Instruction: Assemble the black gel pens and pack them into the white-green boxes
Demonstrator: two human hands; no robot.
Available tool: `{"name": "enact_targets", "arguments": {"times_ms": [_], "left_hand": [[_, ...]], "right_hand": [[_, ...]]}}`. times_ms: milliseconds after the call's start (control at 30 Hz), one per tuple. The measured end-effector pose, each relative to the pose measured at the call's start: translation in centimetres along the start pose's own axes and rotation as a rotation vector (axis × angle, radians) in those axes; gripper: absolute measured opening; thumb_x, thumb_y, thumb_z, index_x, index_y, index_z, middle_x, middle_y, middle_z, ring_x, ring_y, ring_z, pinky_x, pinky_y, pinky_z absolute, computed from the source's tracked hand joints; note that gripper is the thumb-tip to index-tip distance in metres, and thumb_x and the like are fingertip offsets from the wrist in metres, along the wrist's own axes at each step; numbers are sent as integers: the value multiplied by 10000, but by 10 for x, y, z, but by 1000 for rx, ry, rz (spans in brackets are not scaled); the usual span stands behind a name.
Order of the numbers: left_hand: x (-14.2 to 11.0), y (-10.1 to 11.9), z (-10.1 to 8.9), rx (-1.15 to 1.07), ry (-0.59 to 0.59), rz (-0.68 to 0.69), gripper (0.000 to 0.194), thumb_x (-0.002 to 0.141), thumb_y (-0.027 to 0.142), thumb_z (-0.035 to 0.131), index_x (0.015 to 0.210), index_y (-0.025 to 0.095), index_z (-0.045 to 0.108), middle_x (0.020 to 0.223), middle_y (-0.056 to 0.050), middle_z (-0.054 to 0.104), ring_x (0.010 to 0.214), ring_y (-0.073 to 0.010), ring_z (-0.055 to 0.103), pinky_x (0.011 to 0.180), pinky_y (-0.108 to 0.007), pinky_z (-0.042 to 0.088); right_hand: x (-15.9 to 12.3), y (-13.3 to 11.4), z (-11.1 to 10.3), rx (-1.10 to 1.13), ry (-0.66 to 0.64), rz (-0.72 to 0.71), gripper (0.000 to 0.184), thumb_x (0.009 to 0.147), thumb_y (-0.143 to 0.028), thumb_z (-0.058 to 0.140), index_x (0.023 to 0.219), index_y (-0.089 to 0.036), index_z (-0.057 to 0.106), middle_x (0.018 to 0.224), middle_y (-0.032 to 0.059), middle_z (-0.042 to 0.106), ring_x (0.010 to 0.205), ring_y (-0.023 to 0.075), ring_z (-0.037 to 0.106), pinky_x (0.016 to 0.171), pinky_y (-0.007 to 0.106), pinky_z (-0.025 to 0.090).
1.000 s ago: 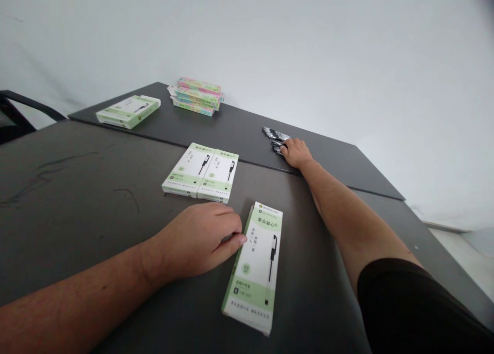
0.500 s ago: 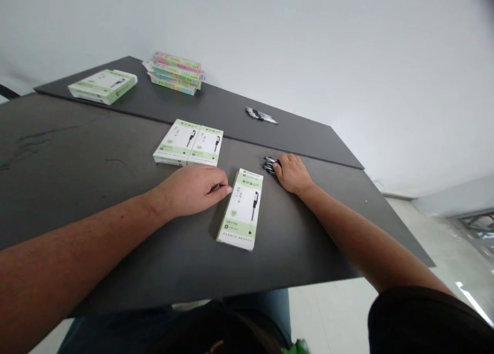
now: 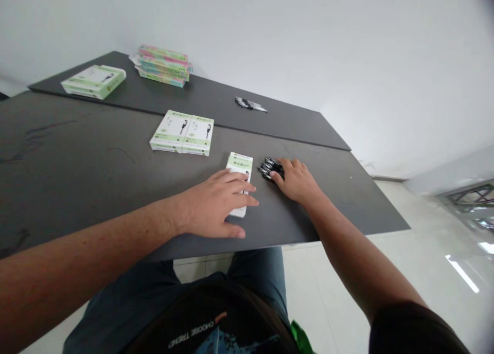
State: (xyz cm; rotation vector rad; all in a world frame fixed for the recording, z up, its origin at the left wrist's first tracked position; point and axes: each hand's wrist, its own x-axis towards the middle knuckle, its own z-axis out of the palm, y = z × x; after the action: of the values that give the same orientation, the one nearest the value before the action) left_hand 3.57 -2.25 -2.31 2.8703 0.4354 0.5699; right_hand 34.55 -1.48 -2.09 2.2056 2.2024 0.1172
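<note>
A flat white and green pen box (image 3: 240, 161) lies on the dark table (image 3: 127, 189) in front of me. Over its near half my left hand (image 3: 216, 202) is spread with the fingers apart; whether it touches the box I cannot tell. To the right, my right hand (image 3: 298, 180) is curled round a bunch of pens (image 3: 272, 167), black and clear, that rest on the table. The pens' far ends are hidden under the fingers.
Two more pen boxes (image 3: 182, 133) lie side by side farther back. On the raised back strip are another white and green box stack (image 3: 93, 81), a pile of colourful boxes (image 3: 164, 66) and a row of pens (image 3: 250, 104). A wall (image 3: 309, 45) stands behind.
My left hand has opened and moved right and nearer me, over the pen box. My right hand stays at the pens. The view has shifted, showing more of my lap.
</note>
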Motion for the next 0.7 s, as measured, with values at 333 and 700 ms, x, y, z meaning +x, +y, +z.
{"name": "enact_targets", "arguments": {"times_ms": [333, 700], "left_hand": [[0, -3, 0, 174, -72, -176, 393, 951, 342, 868, 1328, 239, 823, 1509, -144, 743, 1514, -422, 596, 1322, -690, 415], [17, 31, -8, 257, -183, -207, 508, 996, 356, 800, 1473, 192, 749, 1516, -181, 744, 1476, -414, 639, 1339, -691, 366]], "right_hand": [[-38, -13, 2, 83, 0, -80, 792, 1113, -561, 612, 1695, -35, 508, 1473, 308, 650, 1315, 438, 718, 1183, 530, 543], [-45, -8, -26, 276, -167, -275, 488, 1156, -396, 565, 1533, -101, 664, 1356, 244, 751, 1239, 378, 776, 1136, 505, 598]]}}
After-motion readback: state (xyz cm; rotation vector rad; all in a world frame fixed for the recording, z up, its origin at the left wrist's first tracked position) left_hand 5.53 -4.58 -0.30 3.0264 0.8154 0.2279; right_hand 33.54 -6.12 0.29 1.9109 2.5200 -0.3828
